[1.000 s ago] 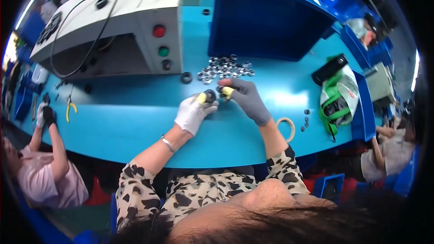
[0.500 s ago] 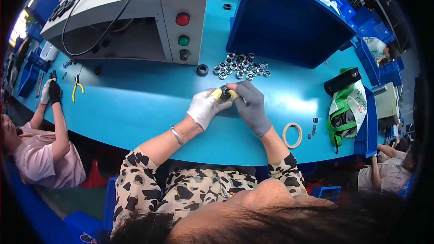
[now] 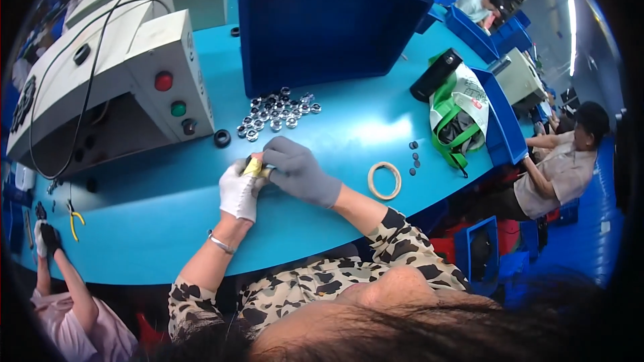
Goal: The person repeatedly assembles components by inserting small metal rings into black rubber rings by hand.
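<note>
I have one piece in hand and plenty lying out, so I judge the work as somewhere partway through, with this piece not yet finished. The small dark piece [image 3: 248, 160] is between my fingertips, left of centre in the frame; only a sliver of it shows, so I can't tell whether it is whole or already joined to something. The shiny metal rings [image 3: 276, 125] lie loose in a heap above my hands, and I take them as waiting. A black ring [image 3: 222, 138] sits apart at the heap's left, near the machine [image 3: 157, 53], and a few dark discs [image 3: 416, 156] are right of centre on the tabletop [image 3: 322, 228]. I see no group that I could call finished; the big blue bin [image 3: 243, 33] at upper centre is too shadowed inside to judge.

My left hand [image 3: 238, 191], in a white glove, points up the frame, its fingers pinched narrow on the piece. My right hand [image 3: 302, 171], in grey, comes across from the right, back upward, fingers curled over and meeting the left's fingertips; it seems closed on the same piece. Both forearms rise from the lower edge and lean inward.
</note>
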`<state>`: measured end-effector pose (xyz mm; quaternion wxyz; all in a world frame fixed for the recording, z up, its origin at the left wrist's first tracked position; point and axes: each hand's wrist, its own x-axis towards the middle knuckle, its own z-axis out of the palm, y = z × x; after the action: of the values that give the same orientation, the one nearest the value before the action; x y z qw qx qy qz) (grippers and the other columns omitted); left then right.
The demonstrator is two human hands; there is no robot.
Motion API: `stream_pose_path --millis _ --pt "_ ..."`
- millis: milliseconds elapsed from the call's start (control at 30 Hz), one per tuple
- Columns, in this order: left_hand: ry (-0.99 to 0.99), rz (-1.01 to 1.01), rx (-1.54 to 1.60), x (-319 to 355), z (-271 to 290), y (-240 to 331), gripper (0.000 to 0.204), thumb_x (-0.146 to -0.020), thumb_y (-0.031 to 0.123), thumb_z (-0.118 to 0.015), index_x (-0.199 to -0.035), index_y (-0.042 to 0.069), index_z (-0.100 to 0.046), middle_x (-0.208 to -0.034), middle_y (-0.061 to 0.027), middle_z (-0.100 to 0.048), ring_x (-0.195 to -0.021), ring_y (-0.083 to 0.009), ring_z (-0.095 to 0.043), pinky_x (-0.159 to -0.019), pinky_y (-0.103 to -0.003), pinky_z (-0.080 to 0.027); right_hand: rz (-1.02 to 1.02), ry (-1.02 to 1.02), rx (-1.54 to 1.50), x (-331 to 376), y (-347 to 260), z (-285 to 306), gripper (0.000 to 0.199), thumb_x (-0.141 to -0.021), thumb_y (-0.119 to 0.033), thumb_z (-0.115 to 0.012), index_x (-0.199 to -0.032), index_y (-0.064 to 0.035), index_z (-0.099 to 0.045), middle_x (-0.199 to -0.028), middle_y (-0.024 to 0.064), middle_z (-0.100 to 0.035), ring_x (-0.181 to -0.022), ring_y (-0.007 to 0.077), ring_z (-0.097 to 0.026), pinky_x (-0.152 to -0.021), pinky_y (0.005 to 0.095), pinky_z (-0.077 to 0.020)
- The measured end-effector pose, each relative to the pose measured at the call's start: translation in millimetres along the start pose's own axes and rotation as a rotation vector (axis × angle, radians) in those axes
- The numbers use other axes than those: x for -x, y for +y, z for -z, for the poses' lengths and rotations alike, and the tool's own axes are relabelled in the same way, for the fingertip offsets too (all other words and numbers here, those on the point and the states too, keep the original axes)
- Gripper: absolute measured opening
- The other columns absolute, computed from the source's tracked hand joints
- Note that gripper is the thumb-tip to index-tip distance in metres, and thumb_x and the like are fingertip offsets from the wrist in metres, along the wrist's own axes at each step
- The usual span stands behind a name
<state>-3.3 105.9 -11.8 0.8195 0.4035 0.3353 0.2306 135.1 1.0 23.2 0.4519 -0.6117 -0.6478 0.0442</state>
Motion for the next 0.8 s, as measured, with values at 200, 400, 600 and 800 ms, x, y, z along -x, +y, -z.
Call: stream_pose_path --millis 200,400,600,800 --pt "-0.161 -0.106 0.198 -7 6 -4 0.013 -0.098 0.004 -0.068 -0.109 -0.001 -0.062 -0.102 -0.0071 -0.064 -0.088 -0.0165 -0.067 -0.082 -0.030 -0.059 -0.295 0.035 -0.343 -1 -1 3 0.040 -0.088 -0.003 -0.067 -0.127 -0.0033 -0.068 -0.105 0.0117 -0.062 -0.097 0.0224 -0.064 -0.083 0.0339 -0.0522" --pt "-0.053 -0.401 -0.212 -7 7 -11 0.020 -0.094 0.002 -0.074 -0.111 -0.003 -0.065 -0.103 -0.0051 -0.068 -0.093 -0.0115 -0.066 -0.085 -0.027 -0.057 -0.353 -0.068 -0.307 0 6 4 0.040 -0.092 -0.006 -0.065 -0.132 -0.0003 -0.065 -0.112 0.0116 -0.064 -0.101 0.0181 -0.064 -0.089 0.0308 -0.0532" --pt "-0.063 -0.540 -0.366 -6 11 -8 0.030 -0.096 0.004 -0.072 -0.124 -0.003 -0.063 -0.111 -0.0069 -0.068 -0.098 -0.0147 -0.067 -0.085 -0.029 -0.060 -0.413 -0.019 -0.440 1 1 0 0.041 -0.089 -0.002 -0.063 -0.131 0.0003 -0.066 -0.112 0.0102 -0.068 -0.102 0.0153 -0.066 -0.091 0.0301 -0.0535" --pt "0.029 -0.813 -0.629 -2 1 6 0.029 -0.084 -0.003 -0.075 -0.112 -0.004 -0.067 -0.094 -0.0076 -0.066 -0.085 -0.0159 -0.067 -0.076 -0.030 -0.056 -0.386 0.082 -0.437 2 -8 -2 0.040 -0.086 0.001 -0.063 -0.126 0.0021 -0.068 -0.109 0.0111 -0.071 -0.102 0.0158 -0.069 -0.092 0.0309 -0.0556"
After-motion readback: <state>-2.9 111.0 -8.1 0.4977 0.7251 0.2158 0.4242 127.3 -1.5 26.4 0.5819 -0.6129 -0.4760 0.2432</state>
